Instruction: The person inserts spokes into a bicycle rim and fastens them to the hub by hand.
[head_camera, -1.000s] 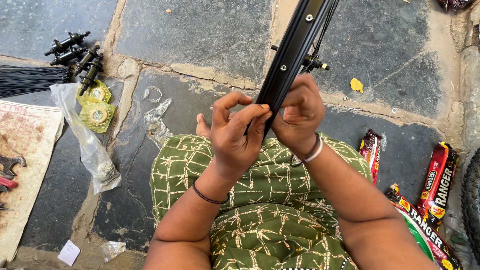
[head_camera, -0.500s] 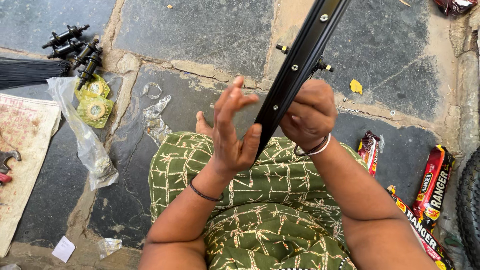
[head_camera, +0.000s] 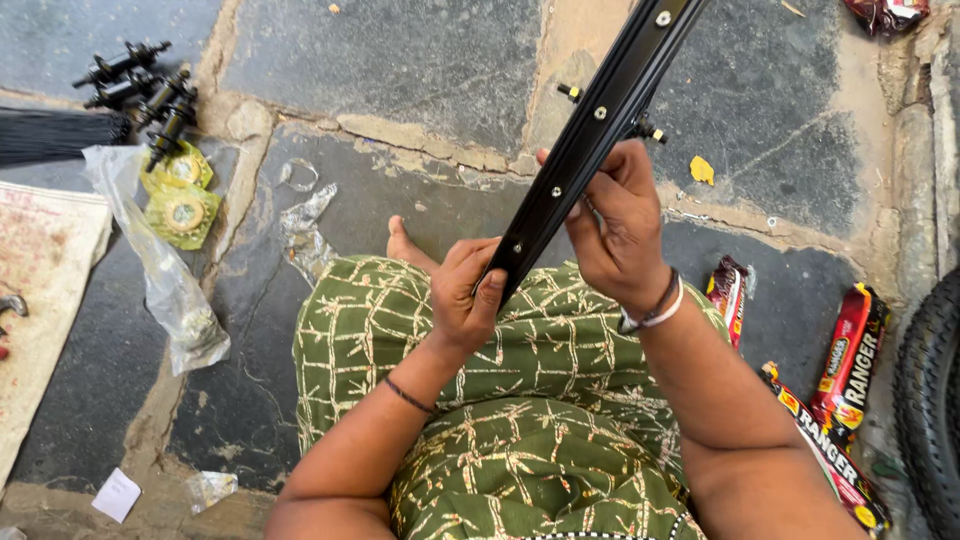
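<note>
Your left hand (head_camera: 465, 300) clamps the black rim (head_camera: 590, 145) at its low end — rim runs toward 1 o'clock; right hand (head_camera: 620, 225) wraps it higher.

Floor layout, seated person at centre
Rim (head_camera: 590, 140) over lap, between both hands; hubs (head_camera: 140, 85) and bag (head_camera: 165, 280) far left; wrappers (head_camera: 850, 360) and tyre (head_camera: 935, 400) right.
</note>
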